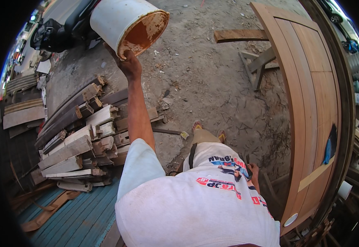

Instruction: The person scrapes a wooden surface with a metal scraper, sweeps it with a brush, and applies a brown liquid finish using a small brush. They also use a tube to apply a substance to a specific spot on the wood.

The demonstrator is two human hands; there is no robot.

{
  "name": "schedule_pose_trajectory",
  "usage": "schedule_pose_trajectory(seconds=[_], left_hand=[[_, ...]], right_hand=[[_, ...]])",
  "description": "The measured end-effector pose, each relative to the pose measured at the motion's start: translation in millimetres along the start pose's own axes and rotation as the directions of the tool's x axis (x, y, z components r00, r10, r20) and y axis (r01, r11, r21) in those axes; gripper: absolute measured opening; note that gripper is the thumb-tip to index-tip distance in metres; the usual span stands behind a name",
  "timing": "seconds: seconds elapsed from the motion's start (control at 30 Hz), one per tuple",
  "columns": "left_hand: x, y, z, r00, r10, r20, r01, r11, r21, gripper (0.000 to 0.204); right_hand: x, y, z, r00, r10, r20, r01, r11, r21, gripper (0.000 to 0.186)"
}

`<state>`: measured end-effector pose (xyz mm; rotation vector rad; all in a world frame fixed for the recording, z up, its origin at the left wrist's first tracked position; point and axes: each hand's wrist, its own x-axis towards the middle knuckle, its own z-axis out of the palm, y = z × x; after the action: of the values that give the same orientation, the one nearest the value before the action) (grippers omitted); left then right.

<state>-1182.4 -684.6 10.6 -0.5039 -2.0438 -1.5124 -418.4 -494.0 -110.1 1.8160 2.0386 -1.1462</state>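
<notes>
A white bucket [115,20] is held out at the far left at the end of my stretched left arm. It lies tilted on its side, its mouth facing right, and brown stains coat the inside. My left hand [126,64] is closed on the lower part of its rim. Close to my right hip is my right hand [254,172], partly hidden by my shirt. Its fingers are too small and covered to show whether they hold anything. A wooden door panel [307,90] stands to the right of that hand, with a blue-bristled brush [328,148] on it.
Stacked timber offcuts [74,144] fill the left side, above blue corrugated sheeting [72,214]. A motorbike [60,33] is parked at the far left. A wooden trestle [259,66] stands beside the door panel. A white round lid [290,220] rests at the panel's near end.
</notes>
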Motion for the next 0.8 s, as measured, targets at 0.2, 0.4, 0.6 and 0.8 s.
schedule_pose_trajectory(seconds=[0.2, 0.4, 0.6, 0.8], left_hand=[[-4.2, 8.9, -0.7, 0.998, -0.062, 0.017, 0.063, 0.992, -0.107, 0.08], [-7.4, 42.5, 7.9, 0.997, -0.068, -0.044, 0.065, 0.996, -0.061, 0.077], [-10.9, 12.0, 1.3, 0.999, -0.041, 0.005, 0.041, 0.998, -0.051, 0.082], [-21.1, -10.1, 0.5, 0.998, -0.047, 0.039, 0.049, 0.998, -0.048, 0.085]], right_hand=[[-2.5, 2.0, 0.4, 1.0, 0.008, 0.004, -0.008, 1.0, -0.009, 0.041], [-1.6, 4.9, -1.1, 0.999, 0.013, 0.033, -0.011, 0.999, -0.05, 0.041], [0.0, 7.1, -0.7, 0.999, 0.048, 0.025, -0.047, 0.999, -0.021, 0.041], [-9.5, -1.7, -4.0, 1.0, 0.018, 0.004, -0.018, 1.0, 0.026, 0.04]])
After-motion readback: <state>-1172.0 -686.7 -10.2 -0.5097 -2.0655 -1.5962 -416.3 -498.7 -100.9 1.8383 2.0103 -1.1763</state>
